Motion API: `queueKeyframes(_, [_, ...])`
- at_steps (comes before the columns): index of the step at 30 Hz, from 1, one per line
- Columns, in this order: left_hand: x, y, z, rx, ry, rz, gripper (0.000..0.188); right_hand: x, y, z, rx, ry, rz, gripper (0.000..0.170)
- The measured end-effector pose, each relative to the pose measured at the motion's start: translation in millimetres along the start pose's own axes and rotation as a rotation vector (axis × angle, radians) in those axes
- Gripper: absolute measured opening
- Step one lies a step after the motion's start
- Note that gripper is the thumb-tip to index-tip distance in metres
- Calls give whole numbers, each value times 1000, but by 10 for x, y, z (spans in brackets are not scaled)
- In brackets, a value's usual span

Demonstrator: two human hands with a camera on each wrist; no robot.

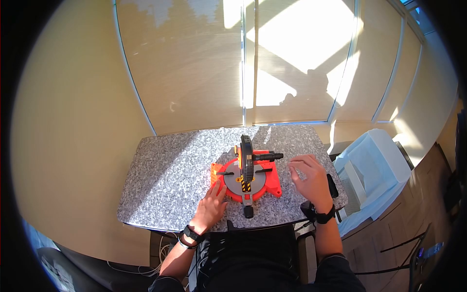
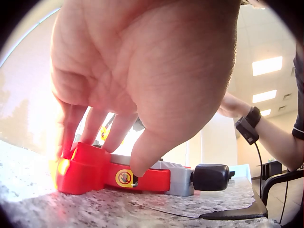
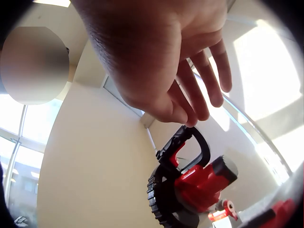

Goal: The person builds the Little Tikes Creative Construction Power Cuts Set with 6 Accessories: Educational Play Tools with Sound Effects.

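Observation:
A toy miter saw (image 1: 247, 185) stands on the speckled table, with a red base, a grey round turntable and a black toothed blade part (image 1: 246, 158) upright over it. My left hand (image 1: 210, 209) rests on the base's front left edge, fingers extended. In the left wrist view its thumb touches the red side (image 2: 156, 179) beside a yellow warning sticker. My right hand (image 1: 311, 180) hovers to the right of the saw, fingers loosely bent, thumb near the index finger, holding nothing visible. In the right wrist view the saw's black looped handle (image 3: 202, 147) appears just below those fingertips.
The granite-patterned table (image 1: 165, 185) ends against a blind-covered window. A chair draped in light blue cloth (image 1: 379, 170) stands to the right. A black device (image 1: 332, 186) lies at the table's right edge by my right wrist.

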State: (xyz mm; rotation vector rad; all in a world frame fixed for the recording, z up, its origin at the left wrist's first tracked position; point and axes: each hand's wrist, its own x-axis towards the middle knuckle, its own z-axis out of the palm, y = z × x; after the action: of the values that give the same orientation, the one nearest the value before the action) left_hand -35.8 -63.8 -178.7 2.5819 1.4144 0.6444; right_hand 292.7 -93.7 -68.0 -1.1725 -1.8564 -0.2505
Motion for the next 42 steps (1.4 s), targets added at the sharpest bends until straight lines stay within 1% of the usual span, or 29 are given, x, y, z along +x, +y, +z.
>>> queueKeyframes(2, [-1, -5, -1, 3, -5, -4, 62, -38, 179, -71, -32, -28, 134, 12])
queueKeyframes(3, [-5, -17, 1, 8, -6, 2, 62, -72, 288, -105, -33, -27, 134, 12])
queueKeyframes(5, [-4, -31, -6, 12, -7, 11, 61, -162, 547, -169, -134, -52, 256, 15])
queueKeyframes(6, [-2, -34, -15, 5, -11, 9, 61, -215, 669, -201, -136, -52, 256, 15])
queueKeyframes(8, [5, -30, -32, -3, -15, 9, 61, -355, 921, -259, -151, -147, 520, 23])
queueKeyframes(9, [7, -26, -44, -3, -14, 8, 61, -444, 1069, -278, -152, -147, 522, 23])
queueKeyframes(11, [6, -36, -42, -3, -13, 7, 60, -649, 1376, -295, -216, -210, 658, 43])
queueKeyframes(12, [8, -49, -25, -4, -11, 10, 60, -760, 1519, -310, -218, -210, 657, 43])
queueKeyframes(14, [5, -58, -19, -7, -11, 14, 60, -959, 1729, -321, -359, -332, 871, 62])
queueKeyframes(15, [4, -59, -26, -5, -13, 12, 60, -1015, 1815, -300, -360, -331, 871, 62])
queueKeyframes(17, [5, -53, -35, -4, -15, 10, 60, -1046, 1880, -271, -397, -409, 998, 71])
queueKeyframes(20, [3, -52, -46, -7, -26, -8, 60, -1079, 1894, -212, -396, -461, 1043, 73])
queueKeyframes(24, [2, -66, -67, -7, -21, 4, 60, -1045, 1884, -175, -404, -463, 1042, 72])
queueKeyframes(27, [6, -58, -90, -15, -34, -3, 60, -929, 1755, -167, -337, -444, 1022, 68])
queueKeyframes(29, [12, -51, -107, -22, -46, -10, 60, -884, 1708, -157, -322, -417, 901, 65])
queueKeyframes(30, [13, -45, -124, -43, -60, -16, 60, -860, 1690, -161, -325, -414, 902, 65])
queueKeyframes(32, [12, -15, -162, -64, -74, -21, 59, -720, 1497, -208, -232, -378, 790, 63])
queueKeyframes(33, [15, 7, -185, -35, -45, -12, 60, -654, 1395, -235, -232, -378, 790, 63])
queueKeyframes(35, [24, 46, -238, -6, -17, -4, 60, -526, 1165, -300, -67, -351, 614, 58])
queueKeyframes(36, [35, 62, -271, -34, 31, 6, 59, -469, 1040, -314, -66, -352, 614, 58])
queueKeyframes(37, [45, 83, -308, -61, 80, 17, 58, -412, 910, -320, -22, -371, 524, 56])
queueKeyframes(38, [56, 115, -356, -61, 80, 15, 58, -358, 783, -324, 21, -389, 434, 54])
queueKeyframes(39, [68, 156, -411, -87, 122, 38, 54, -307, 656, -327, 22, -391, 433, 54])
queueKeyframes(40, [68, 198, -459, -113, 165, 61, 51, -259, 530, -327, 57, -452, 406, 53])
queueKeyframes(41, [60, 243, -498, -113, 164, 60, 51, -214, 417, -329, 93, -512, 379, 52])
queueKeyframes(42, [53, 291, -533, -129, 165, 65, 47, -173, 327, -331, 90, -551, 300, 50])
